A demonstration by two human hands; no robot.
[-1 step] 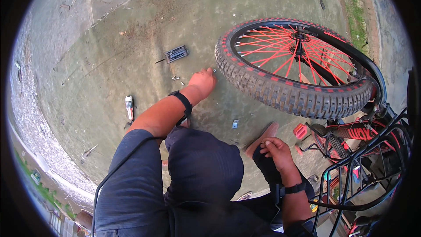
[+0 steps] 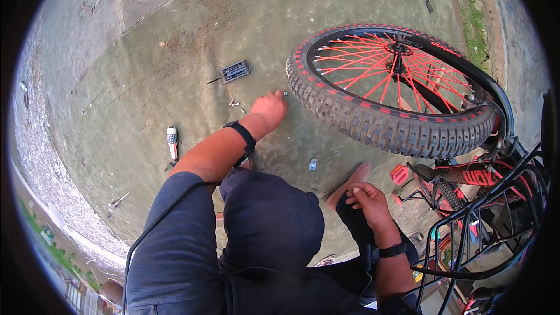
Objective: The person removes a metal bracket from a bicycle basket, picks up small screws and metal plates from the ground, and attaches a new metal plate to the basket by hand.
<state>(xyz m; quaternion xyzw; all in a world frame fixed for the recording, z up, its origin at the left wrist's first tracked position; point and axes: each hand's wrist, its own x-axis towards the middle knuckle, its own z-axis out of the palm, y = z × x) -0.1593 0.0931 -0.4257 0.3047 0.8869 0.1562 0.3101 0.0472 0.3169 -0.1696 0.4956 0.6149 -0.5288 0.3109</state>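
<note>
My left hand (image 2: 270, 111) reaches down to the ground with its fingers curled together. Its fingertips are partly hidden, so what they hold, if anything, is not visible. Just beyond them lies a small metal nut (image 2: 285, 93). Small bolts (image 2: 234, 104) are scattered to the left of this hand. Above my right shoe (image 2: 353, 184), my right hand (image 2: 368, 202) is closed, thumb against the bent fingers; anything inside is too small to make out. A bicycle wheel (image 2: 388, 123) with red spokes and a knobby black tyre tilts at the right of my left hand, touching neither hand.
A black slotted block (image 2: 234, 71) with a thin rod lies farther out. At left rests a tool with a checkered handle (image 2: 172, 136). A small rectangular piece (image 2: 312, 165) lies between my hands. A black metal rack (image 2: 466, 239) and red bicycle parts (image 2: 472, 176) crowd the right.
</note>
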